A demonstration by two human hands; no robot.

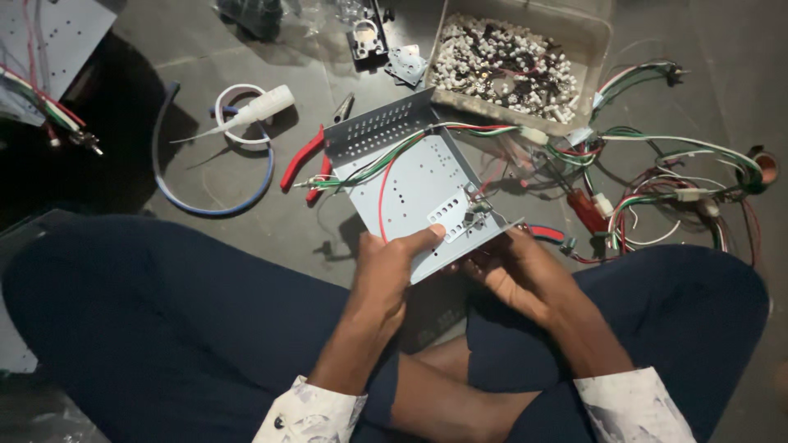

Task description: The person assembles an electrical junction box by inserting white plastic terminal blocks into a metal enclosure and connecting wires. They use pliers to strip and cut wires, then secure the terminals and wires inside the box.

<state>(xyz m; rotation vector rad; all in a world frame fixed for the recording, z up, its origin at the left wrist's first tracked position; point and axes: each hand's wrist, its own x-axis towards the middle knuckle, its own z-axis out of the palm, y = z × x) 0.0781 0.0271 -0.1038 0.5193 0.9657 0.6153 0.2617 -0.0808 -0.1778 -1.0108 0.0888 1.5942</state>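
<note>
Gripping a grey metal plate (414,184) in left hand (392,267) and right hand (509,271), clear tub (587,41) of white connectors (501,70) behind.

Both hands (460,267) gripping perforated metal plate (414,184) (wires attached), red pliers (305,162) beside

Tilted grey perforated metal chassis (414,184), wires threaded across

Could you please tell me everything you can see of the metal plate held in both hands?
The metal plate looks like pale grey sheet metal, bent up into a perforated flange at its far edge and punched with small holes. It is held tilted above the lap, the left hand gripping its near edge, the right hand its right corner. Red, green and white wires cross it.
</note>
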